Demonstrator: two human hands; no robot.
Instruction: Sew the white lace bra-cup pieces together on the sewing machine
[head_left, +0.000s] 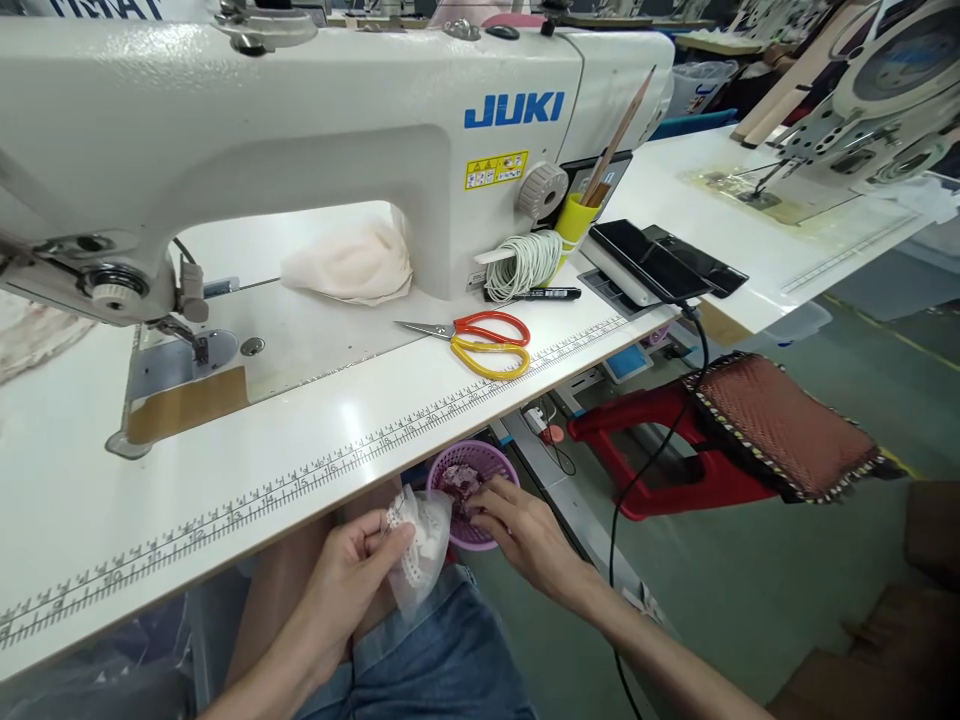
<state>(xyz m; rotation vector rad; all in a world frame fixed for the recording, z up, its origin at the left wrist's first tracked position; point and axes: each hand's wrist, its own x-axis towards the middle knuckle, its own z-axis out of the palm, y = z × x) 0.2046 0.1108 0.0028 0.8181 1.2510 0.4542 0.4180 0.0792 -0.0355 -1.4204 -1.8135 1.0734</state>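
Note:
Over my lap, my left hand (364, 560) is closed, thumb against fingers, on a sheer white lace-trimmed piece (424, 545). Whether its see-through part is fabric or a plastic bag, I cannot tell. Just to the right, my right hand (521, 525) reaches over a small purple plastic basket (512, 462) below the table edge. Its fingers are bent and drawn together at dark red and white bits (459, 480) inside; what the fingertips hold, if anything, is hidden.
A white JUKI sewing machine (300, 100) stands on the table (300, 440). Red-and-yellow-handled scissors (491, 345), a cord bundle (525, 265), a marker (551, 294) and phones (645, 260) lie there. A black cable (660, 440) hangs at the right, near a red stool (637, 480).

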